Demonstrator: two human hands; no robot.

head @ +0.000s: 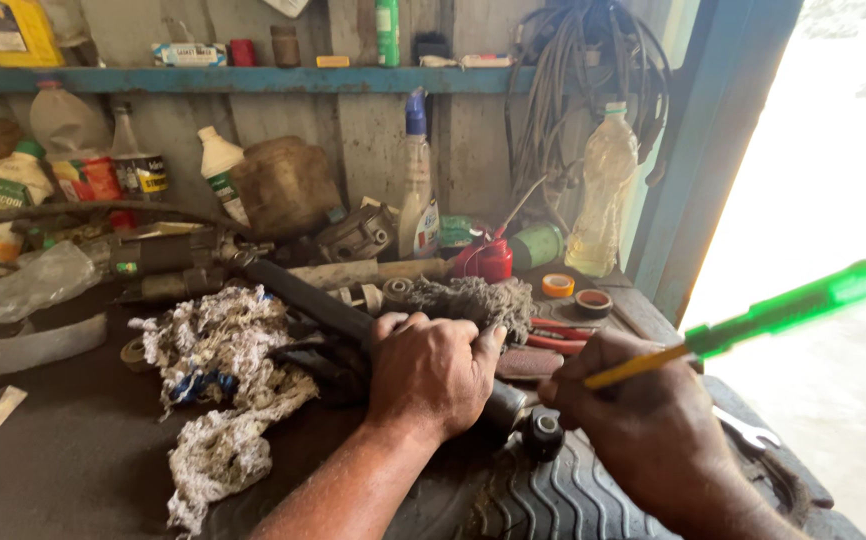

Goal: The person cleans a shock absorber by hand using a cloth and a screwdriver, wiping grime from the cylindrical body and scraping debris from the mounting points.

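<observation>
1. The left hand (431, 372) was clamped over the dark metal shaft (313, 298), which ran from upper left down to lower right on the tyre (553, 500).
2. The right hand (643, 415), fingers closed on the green-handled screwdriver (783, 312), sat just right of the shaft's knobbed end (541, 433).

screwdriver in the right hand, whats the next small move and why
Probably ease the screwdriver tip down toward the black end fitting of the shaft. The left hand already clamps the shaft on the tyre, and the right hand holds the tool angled toward that end, its tip hidden behind the fingers.
</observation>
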